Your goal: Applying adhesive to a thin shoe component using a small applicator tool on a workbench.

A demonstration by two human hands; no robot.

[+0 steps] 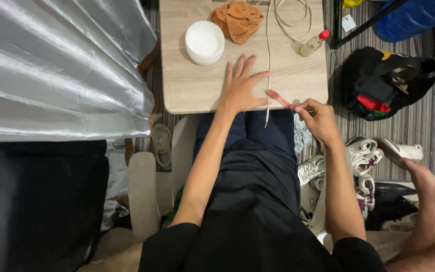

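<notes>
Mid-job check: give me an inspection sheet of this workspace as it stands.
Surface: small wooden table, light grain.
Job's things: pink toothbrush; white lace hanging over the table edge.
Clutter: white bowl, orange cloth, small red-capped bottle.
Hands: left hand flat beside the lace; right hand grips the toothbrush.
Cables: nothing seen.
Surroundings: shoes, black bag, another person's foot.

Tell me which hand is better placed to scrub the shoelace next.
Right, probably. The right hand already grips the red toothbrush, its head beside the white shoelace. The left hand lies flat on the table, fingers against the lace.
</notes>
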